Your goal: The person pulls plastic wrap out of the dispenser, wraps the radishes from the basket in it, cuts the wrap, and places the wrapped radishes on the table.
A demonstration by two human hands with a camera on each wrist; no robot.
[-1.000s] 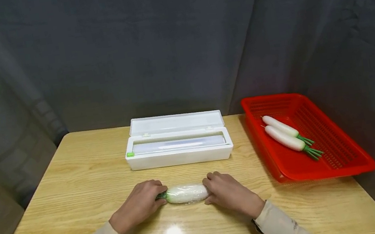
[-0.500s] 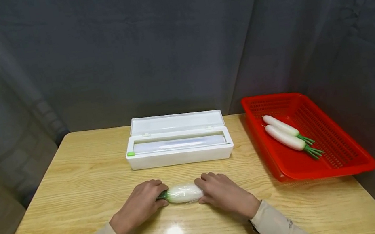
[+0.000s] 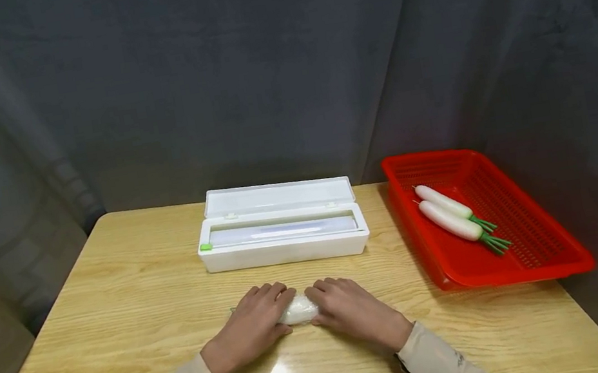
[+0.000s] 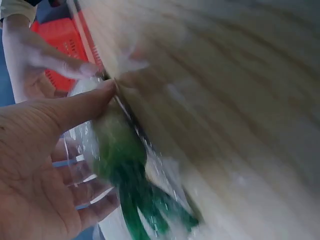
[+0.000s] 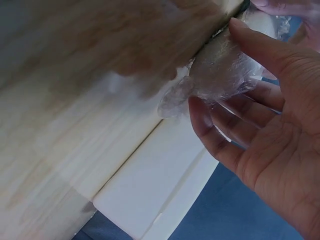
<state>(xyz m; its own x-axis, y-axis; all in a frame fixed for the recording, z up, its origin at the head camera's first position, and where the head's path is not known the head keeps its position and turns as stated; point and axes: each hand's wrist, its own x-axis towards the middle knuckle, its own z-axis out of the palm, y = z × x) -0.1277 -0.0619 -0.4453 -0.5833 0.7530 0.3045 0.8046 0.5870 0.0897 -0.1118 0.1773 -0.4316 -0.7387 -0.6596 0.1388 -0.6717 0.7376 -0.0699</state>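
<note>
A white radish [image 3: 300, 310] in clear plastic wrap lies crosswise on the table in front of me. Its green leaves [image 4: 142, 200], also under the film, point left and show in the left wrist view. My left hand [image 3: 256, 324] grips the radish over its leafy half, thumb on the near side and fingers on the far side. Close by, my right hand [image 3: 350, 309] holds the other half in the same way, leaving a short stretch of white between the hands. In the right wrist view, loose crumpled film [image 5: 177, 95] sticks out past the radish's tip.
Behind the hands stands a white cling-film box [image 3: 286, 252] with its lid [image 3: 277, 196] raised and a film roll [image 3: 282, 230] inside. At the right, a red basket [image 3: 524, 275] holds two unwrapped radishes [image 3: 451, 221]. Dark curtains hang around the wooden table [image 3: 130, 272].
My left hand has slid right from the leaf end onto the radish body, and my right hand has come in leftward. Less of the radish shows between them.
</note>
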